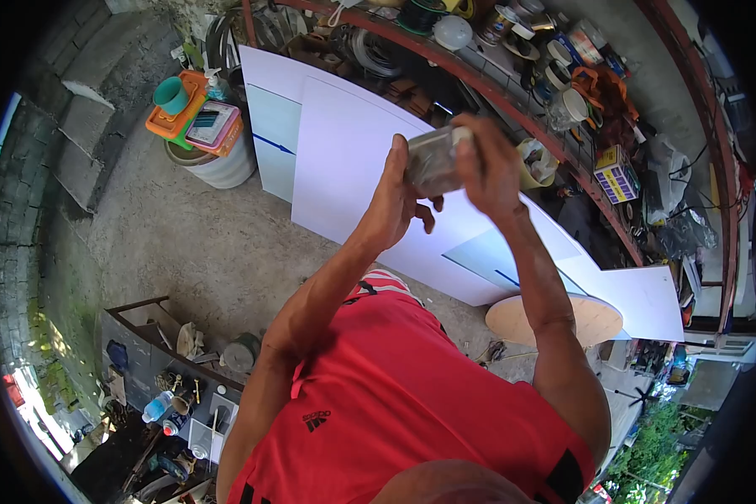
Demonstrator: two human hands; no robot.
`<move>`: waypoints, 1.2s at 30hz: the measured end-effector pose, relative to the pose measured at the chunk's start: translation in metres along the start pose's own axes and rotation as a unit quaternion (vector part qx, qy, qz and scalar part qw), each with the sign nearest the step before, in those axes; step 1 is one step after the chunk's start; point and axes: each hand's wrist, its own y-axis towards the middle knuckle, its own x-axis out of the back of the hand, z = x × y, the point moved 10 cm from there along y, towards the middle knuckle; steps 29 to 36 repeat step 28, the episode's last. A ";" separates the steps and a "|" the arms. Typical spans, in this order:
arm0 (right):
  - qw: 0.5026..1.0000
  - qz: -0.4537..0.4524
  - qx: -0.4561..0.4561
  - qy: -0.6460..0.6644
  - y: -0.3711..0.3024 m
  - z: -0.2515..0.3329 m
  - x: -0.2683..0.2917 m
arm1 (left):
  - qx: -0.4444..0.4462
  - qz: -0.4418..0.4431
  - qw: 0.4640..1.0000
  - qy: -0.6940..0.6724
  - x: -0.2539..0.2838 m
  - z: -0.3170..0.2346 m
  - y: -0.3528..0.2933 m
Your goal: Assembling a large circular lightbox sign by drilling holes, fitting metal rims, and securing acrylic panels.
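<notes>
A small, boxy, see-through greyish container (433,161) is held up between my two hands, above a large white board. My left hand (392,197) grips its left side, the thumb along the near edge and the fingers curled beneath. My right hand (494,172) is closed around the right end, its fingers over a pale white part there. That hand is smeared by motion, and what the container holds is too blurred to tell.
The white board (353,151) leans against a red-framed shelf (512,105) packed with jars, wires and boxes. A round wooden panel (521,323) is at its lower right. Left stands a white bucket (227,170) topped with orange containers. A cluttered grey bench (134,353) lies lower left.
</notes>
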 end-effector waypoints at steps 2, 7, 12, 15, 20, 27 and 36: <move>0.991 -0.047 -0.004 -0.123 0.033 -0.022 0.028 | -0.039 -0.052 0.995 0.073 0.006 -0.031 -0.004; 0.836 0.074 -0.228 -0.494 0.070 -0.151 0.055 | 0.009 -0.093 0.964 0.249 0.091 -0.074 -0.063; 0.778 0.048 -0.310 -0.545 0.059 -0.239 0.068 | 0.030 -0.291 0.927 0.237 0.222 -0.071 -0.132; 0.770 0.028 -0.302 -0.561 0.066 -0.265 0.073 | 0.031 -0.388 0.892 0.228 0.290 -0.067 -0.170; 0.759 0.003 -0.322 -0.566 0.062 -0.256 0.075 | 0.018 -0.461 0.829 0.316 0.370 -0.075 -0.214; 0.714 0.000 -0.458 -0.530 0.043 -0.229 0.072 | 0.158 -0.446 0.801 0.368 0.481 -0.083 -0.251; 0.721 0.017 -0.453 -0.524 0.055 -0.234 0.041 | 0.180 -0.461 0.795 0.352 0.504 -0.086 -0.266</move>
